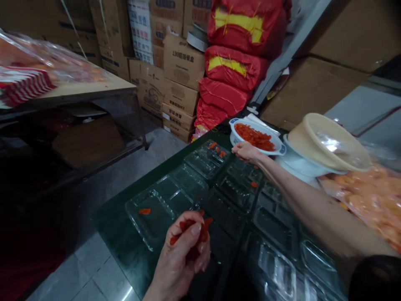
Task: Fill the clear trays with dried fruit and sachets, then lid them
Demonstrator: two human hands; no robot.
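Note:
My left hand (pixel 183 259) is closed around a bunch of orange-red slices (pixel 205 230), some poking out past the fingers. It is over the near end of a green table (pixel 117 217), close to a clear plastic tray (pixel 149 229) with one slice (pixel 144 211) in it. Stretched far forward, my right hand (pixel 246 151) has its fingers curled together beside a white basin (pixel 232 133) heaped with the same slices (pixel 254 137). What those fingers hold, if anything, is hidden. Below them, a farther compartment tray (pixel 203 161) has several slices at its far end.
More clear trays (pixel 277 228) cover the table's right side. Beige and white tubs (pixel 300 138) stand stacked behind my right forearm, by a bag of orange rounds (pixel 372 196). Red sacks (pixel 233 62) and cartons (pixel 183 62) rise beyond; another table (pixel 119 85) is at left.

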